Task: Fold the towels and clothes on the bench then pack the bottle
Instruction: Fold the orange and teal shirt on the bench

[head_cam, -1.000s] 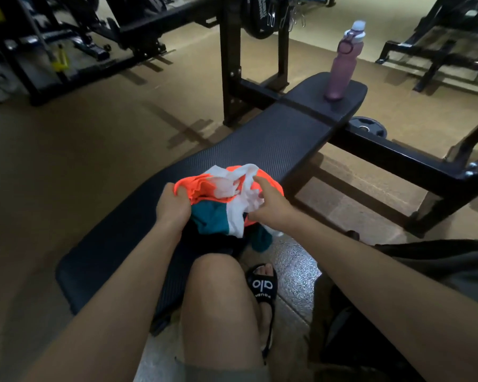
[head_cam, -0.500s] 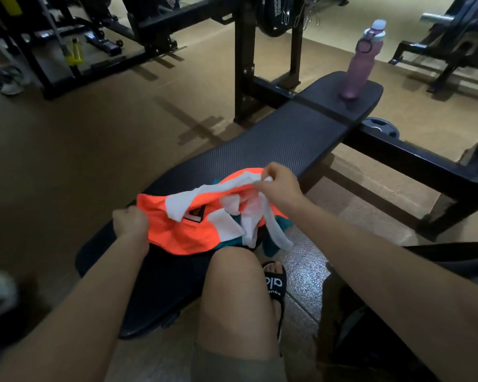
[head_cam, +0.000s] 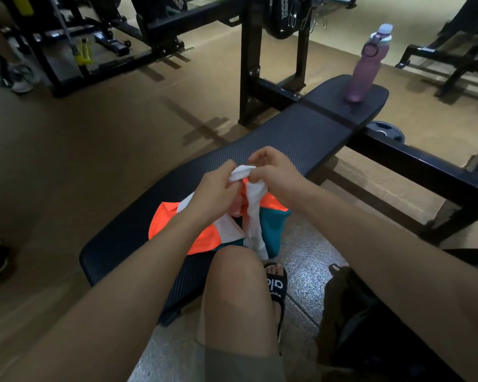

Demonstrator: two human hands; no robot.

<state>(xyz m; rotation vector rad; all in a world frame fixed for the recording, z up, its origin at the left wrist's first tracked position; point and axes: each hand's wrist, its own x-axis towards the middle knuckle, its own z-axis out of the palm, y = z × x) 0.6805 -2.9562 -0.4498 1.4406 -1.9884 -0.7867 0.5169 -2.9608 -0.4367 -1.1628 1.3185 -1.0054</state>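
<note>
Both hands, left hand (head_cam: 214,193) and right hand (head_cam: 275,175), seemingly pinch the garment's (head_cam: 202,232) white strip between curled fingers (head_cam: 233,168) above the worktop (head_cam: 287,139).

The garment (head_cam: 202,232) lies on the near part of the bench (head_cam: 295,136), just beyond the person's knee (head_cam: 232,260), with one edge hanging off the bench's right side. Both hands meet above it, the left hand (head_cam: 215,191) beside the right hand (head_cam: 276,175), each pinching the same strip of cloth. The bottle (head_cam: 366,70) stands upright on the bench's far end, well apart from the garment, and a bag (head_cam: 351,312) sits on the floor right of the sandalled foot (head_cam: 275,282).
</note>
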